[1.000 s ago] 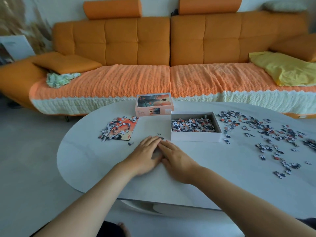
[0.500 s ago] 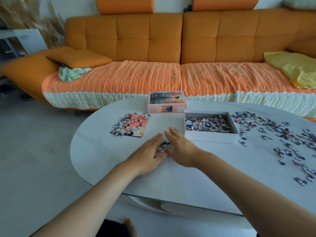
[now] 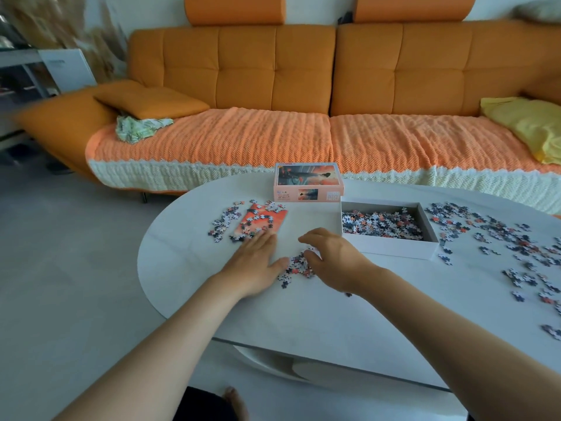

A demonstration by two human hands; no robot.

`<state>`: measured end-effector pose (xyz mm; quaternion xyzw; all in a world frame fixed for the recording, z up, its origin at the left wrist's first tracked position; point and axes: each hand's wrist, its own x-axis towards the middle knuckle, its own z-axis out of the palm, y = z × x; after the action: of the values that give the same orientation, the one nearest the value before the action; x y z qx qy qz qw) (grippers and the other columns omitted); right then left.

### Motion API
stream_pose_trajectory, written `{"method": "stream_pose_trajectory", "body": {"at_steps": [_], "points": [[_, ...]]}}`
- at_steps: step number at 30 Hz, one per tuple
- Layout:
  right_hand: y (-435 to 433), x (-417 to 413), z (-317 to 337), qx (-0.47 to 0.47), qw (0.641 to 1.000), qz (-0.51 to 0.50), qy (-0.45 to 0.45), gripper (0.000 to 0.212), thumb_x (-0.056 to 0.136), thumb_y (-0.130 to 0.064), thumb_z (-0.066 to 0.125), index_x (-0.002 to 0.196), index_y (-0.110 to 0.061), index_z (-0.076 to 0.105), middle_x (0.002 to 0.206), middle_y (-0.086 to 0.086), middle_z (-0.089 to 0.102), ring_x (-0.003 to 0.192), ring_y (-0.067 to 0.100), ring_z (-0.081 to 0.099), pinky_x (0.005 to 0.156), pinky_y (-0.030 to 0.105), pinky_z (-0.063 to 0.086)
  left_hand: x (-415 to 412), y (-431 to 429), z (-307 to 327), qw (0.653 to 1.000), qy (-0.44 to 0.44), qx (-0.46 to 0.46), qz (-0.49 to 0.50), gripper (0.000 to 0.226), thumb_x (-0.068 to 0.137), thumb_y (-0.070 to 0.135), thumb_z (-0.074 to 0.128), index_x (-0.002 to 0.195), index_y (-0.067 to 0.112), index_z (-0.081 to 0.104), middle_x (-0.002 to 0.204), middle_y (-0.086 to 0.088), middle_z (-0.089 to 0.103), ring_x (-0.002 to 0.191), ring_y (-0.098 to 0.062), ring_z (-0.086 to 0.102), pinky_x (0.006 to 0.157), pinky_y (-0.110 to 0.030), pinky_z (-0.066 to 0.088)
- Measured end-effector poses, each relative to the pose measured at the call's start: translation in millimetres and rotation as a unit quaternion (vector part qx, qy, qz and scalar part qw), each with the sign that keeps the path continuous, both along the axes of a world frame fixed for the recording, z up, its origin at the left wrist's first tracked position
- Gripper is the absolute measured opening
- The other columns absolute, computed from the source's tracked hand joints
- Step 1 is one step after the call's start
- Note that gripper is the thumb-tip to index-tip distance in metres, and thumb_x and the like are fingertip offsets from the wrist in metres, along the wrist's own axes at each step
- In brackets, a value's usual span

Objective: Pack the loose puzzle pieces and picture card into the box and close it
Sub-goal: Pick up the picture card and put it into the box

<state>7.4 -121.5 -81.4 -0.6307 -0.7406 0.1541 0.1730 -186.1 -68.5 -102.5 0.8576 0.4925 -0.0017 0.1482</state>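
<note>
– Centre frame, on the smooth white oval table (image 3: 303, 329): what's there?
– Tiny knobbed puzzle pieces (image 3: 296, 267), heaped between both hands; more scatter rightward. The white cardboard box (image 3: 391, 247), part-filled, sits just beyond, and the orange picture card (image 3: 273, 221) lies left of it, near the table's rounded edge.
– The hands?
– Left hand (image 3: 255, 262) lies flat, thumb touching the heap. Right hand (image 3: 337, 259) arches over it, fingers curled; whether it grips any pieces, I cannot tell.

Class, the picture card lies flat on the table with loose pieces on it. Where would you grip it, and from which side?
Best take the picture card by its bare right edge, coming from the right over open table. It lies flat, so fingers must slide under; loose pieces crowd its left side and the left hand blocks its near end.
</note>
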Motion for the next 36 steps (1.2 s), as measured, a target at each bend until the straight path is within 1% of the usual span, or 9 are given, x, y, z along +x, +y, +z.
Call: {"method": "stream_pose_trajectory", "body": {"at_steps": [4,9,13,17,22,26,30,33,36], "points": [[4.9,-9.5,3.0,0.031,0.999,0.01,0.007,0.039,0.097,-0.021,0.046,0.135,-0.017,0.054,0.14,0.003,0.049,0.127,0.02,0.046,0.107,0.029,0.033,1.7,-14.1,4.0,0.998,-0.033,0.036,-0.036,0.067,0.1,0.054,0.029,0.156,0.02,0.012,0.163,0.005,0.007,0.149,-0.012,0.004,0.119,-0.031,0.003],[28.2,-29.1,1.9,0.044,0.999,0.009,0.003,0.041,0.097,-0.02,0.044,0.138,-0.02,0.05,0.145,0.004,0.043,0.134,0.022,0.038,0.111,0.034,0.029,-13.6,-1.3,7.6,0.973,-0.185,0.135,-0.018,0.048,0.102,0.034,0.041,0.148,0.02,0.037,0.154,0.003,0.035,0.143,-0.015,0.024,0.118,-0.033,0.018],[54.3,-42.7,3.2,0.013,0.998,0.01,-0.055,0.047,0.1,-0.03,0.04,0.146,-0.024,0.037,0.154,0.004,0.032,0.141,0.023,0.029,0.115,0.04,0.025,-43.0,33.9,6.8,0.984,-0.092,0.137,0.072,0.051,0.103,0.042,0.033,0.152,0.03,0.025,0.161,0.002,0.019,0.149,-0.019,0.008,0.12,-0.038,0.009],[72.5,-48.6,-0.1,-0.047,0.994,-0.013,-0.1,0.063,0.094,-0.042,0.047,0.15,-0.021,0.025,0.156,0.005,0.025,0.143,0.025,0.024,0.115,0.042,0.022,-49.4,43.9,-0.8,0.999,-0.034,0.022,0.034,0.055,0.096,0.063,0.028,0.149,0.051,0.017,0.163,0.006,-0.005,0.148,-0.017,-0.015,0.119,-0.045,-0.001],[80.8,-37.9,-6.1,-0.086,0.993,-0.016,-0.081,0.077,0.088,-0.059,0.053,0.151,-0.028,0.021,0.157,-0.003,0.025,0.141,0.02,0.028,0.116,0.04,0.025,-49.1,56.3,-9.2,0.997,0.011,0.051,0.057,0.061,0.097,0.06,0.025,0.153,0.04,0.012,0.163,0.001,-0.01,0.148,-0.018,-0.017,0.119,-0.043,-0.008],[78.5,-29.2,-4.2,-0.087,0.991,-0.004,-0.106,0.072,0.087,-0.067,0.046,0.148,-0.033,0.031,0.156,-0.008,0.027,0.141,0.02,0.03,0.115,0.041,0.025,-51.7,57.6,-11.3,0.994,-0.021,0.094,0.046,0.062,0.099,0.056,0.025,0.154,0.032,0.013,0.164,0.002,-0.001,0.149,-0.017,-0.008,0.12,-0.04,-0.004],[77.0,-31.4,2.9,-0.064,0.994,0.004,-0.085,0.038,0.095,-0.048,0.044,0.123,-0.029,0.061,0.137,-0.003,0.047,0.125,0.023,0.047,0.104,0.04,0.038,-29.5,45.5,-13.1,0.995,-0.04,0.076,-0.052,0.061,0.098,0.06,0.025,0.153,0.041,0.009,0.163,0.006,-0.009,0.148,-0.014,-0.014,0.12,-0.039,-0.007],[74.2,-31.0,4.0,-0.05,0.993,0.014,-0.11,0.031,0.094,-0.035,0.048,0.119,-0.026,0.064,0.135,-0.005,0.05,0.122,0.021,0.05,0.103,0.034,0.038,-23.4,48.8,-17.4,0.996,0.0,0.074,-0.045,0.061,0.099,0.057,0.02,0.154,0.038,0.005,0.162,0.005,-0.013,0.149,-0.017,-0.014,0.12,-0.043,-0.007],[71.1,-28.5,1.8,-0.044,0.993,0.013,-0.111,0.034,0.095,-0.033,0.048,0.125,-0.025,0.062,0.14,-0.006,0.049,0.125,0.018,0.048,0.106,0.031,0.035,-36.1,56.1,-18.7,0.997,-0.017,0.074,0.01,0.058,0.101,0.049,0.023,0.155,0.033,0.006,0.164,0.001,0.001,0.15,-0.019,-0.004,0.121,-0.043,-0.001]]}}
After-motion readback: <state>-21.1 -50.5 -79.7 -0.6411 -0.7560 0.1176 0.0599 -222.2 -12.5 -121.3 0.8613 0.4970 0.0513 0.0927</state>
